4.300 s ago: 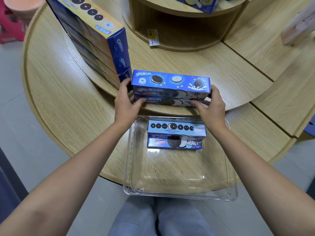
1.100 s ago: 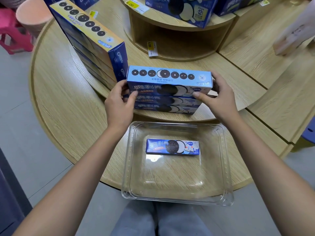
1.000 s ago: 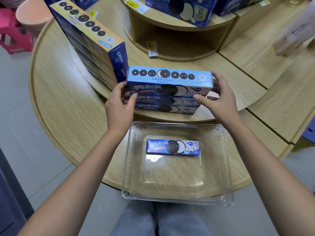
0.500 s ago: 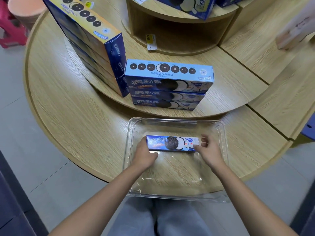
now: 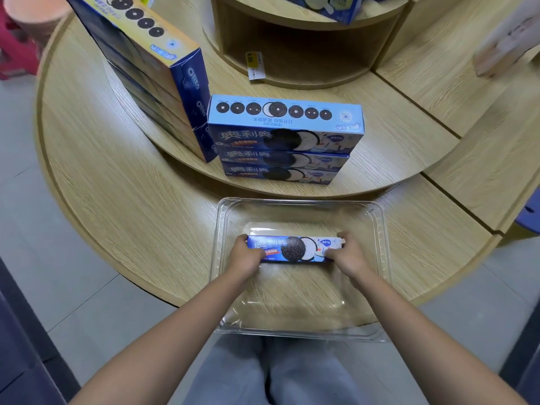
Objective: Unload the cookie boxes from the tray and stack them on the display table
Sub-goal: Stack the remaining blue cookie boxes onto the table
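Note:
One blue cookie box [image 5: 293, 249] lies in the clear plastic tray [image 5: 380, 229] on the lower wooden tier. My left hand [image 5: 245, 255] grips its left end and my right hand [image 5: 347, 255] grips its right end, fingers curled round the box. On the raised tier of the display table [image 5: 385, 118] stands a stack of three blue cookie boxes [image 5: 285, 138], just beyond the tray.
A taller stack of larger blue and yellow boxes [image 5: 152, 74] stands left of the small stack, touching it. A round shelf unit [image 5: 301, 45] with a price tag [image 5: 254, 65] rises behind. A pink stool [image 5: 14, 45] is at far left. My legs are below the tray.
My hands left the top box of the stack on the raised tier, came down into the tray and took hold of both ends of the single box there.

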Demonstrator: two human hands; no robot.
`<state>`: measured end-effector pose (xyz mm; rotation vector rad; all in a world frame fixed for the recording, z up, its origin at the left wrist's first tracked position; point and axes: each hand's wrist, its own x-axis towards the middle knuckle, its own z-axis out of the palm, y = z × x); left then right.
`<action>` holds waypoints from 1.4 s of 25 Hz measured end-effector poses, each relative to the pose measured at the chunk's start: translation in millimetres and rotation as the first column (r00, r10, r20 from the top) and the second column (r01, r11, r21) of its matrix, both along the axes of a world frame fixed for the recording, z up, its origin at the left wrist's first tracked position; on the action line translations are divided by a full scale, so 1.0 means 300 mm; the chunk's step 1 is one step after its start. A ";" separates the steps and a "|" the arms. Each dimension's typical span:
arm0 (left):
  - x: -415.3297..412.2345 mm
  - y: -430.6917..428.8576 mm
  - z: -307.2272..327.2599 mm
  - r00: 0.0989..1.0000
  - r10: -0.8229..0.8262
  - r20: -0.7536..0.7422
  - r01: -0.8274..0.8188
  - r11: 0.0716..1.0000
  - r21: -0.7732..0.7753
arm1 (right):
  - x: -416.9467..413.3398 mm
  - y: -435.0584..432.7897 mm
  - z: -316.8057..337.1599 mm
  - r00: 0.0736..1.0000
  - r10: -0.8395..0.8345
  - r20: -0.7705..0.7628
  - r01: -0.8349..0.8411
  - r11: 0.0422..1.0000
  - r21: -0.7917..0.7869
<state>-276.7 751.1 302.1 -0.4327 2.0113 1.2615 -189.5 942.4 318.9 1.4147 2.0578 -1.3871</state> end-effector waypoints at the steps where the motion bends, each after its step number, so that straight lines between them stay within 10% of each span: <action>1: 0.008 -0.011 0.012 0.999 0.035 -0.013 -0.034 0.999 0.024 | 0.009 -0.004 0.017 1.000 0.001 -0.023 0.000 1.000 0.030; 18: 0.002 -0.104 0.553 0.772 0.222 -0.596 -0.051 0.955 0.291 | 0.071 -0.024 0.518 0.678 0.117 -0.725 0.208 0.916 0.342; 27: -0.194 -0.069 0.752 0.555 0.208 -0.806 0.046 0.959 0.279 | -0.135 0.040 0.709 0.486 0.259 -0.835 0.251 0.874 0.417; 35: -0.365 -0.027 0.748 0.519 0.117 -0.847 0.058 0.983 0.172 | -0.280 0.073 0.680 0.505 0.319 -0.802 0.223 0.849 0.479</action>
